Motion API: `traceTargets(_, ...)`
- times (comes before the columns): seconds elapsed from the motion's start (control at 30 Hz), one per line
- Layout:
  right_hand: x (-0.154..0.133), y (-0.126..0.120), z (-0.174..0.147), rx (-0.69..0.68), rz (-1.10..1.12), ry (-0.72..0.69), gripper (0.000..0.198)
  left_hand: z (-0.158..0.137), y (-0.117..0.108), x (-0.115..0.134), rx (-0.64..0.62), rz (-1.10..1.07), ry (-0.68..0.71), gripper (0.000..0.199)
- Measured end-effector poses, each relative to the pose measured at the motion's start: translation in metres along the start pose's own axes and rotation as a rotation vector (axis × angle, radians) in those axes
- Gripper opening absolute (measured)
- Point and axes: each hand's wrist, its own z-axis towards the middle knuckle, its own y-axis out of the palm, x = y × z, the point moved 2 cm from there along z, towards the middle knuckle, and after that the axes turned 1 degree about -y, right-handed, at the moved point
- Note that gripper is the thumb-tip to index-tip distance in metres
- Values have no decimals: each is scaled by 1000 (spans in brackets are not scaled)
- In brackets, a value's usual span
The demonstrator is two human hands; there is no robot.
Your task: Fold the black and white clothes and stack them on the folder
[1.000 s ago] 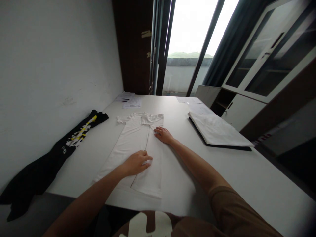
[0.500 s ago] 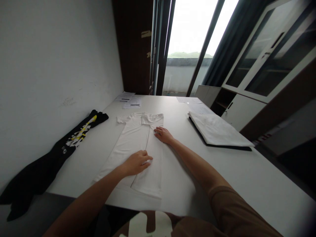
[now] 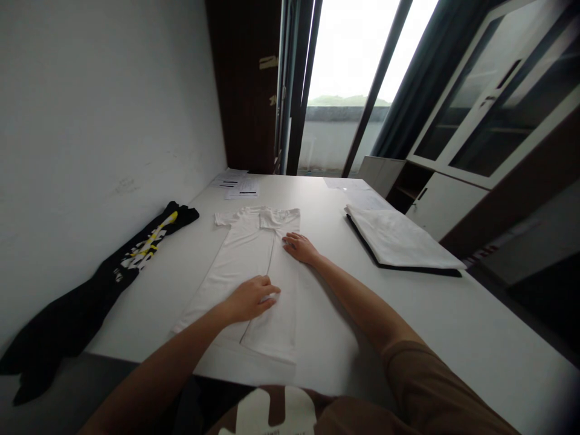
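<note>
A white T-shirt (image 3: 233, 261) lies on the table with its right side folded over toward the middle and a sleeve turned across the top. My left hand (image 3: 252, 298) rests on the lower part of the folded panel, fingers loosely bent and thumb apart, gripping nothing. Higher up, at the shirt's right edge, my right hand (image 3: 299, 248) lies flat with its fingers stretched out. Both hands touch the cloth from above.
On the right sits a stack of folded white cloth (image 3: 399, 237) over black cloth (image 3: 421, 270). A black garment with a white and yellow print (image 3: 97, 302) lies along the left wall, overhanging the white table (image 3: 326, 338). Papers (image 3: 242, 186) lie at the far end.
</note>
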Motion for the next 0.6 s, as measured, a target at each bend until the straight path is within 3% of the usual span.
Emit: traceTargets(0.6, -3, -3, -1, -6, -16, 9, 46, 0, 1, -1, 14, -19, 3, 32)
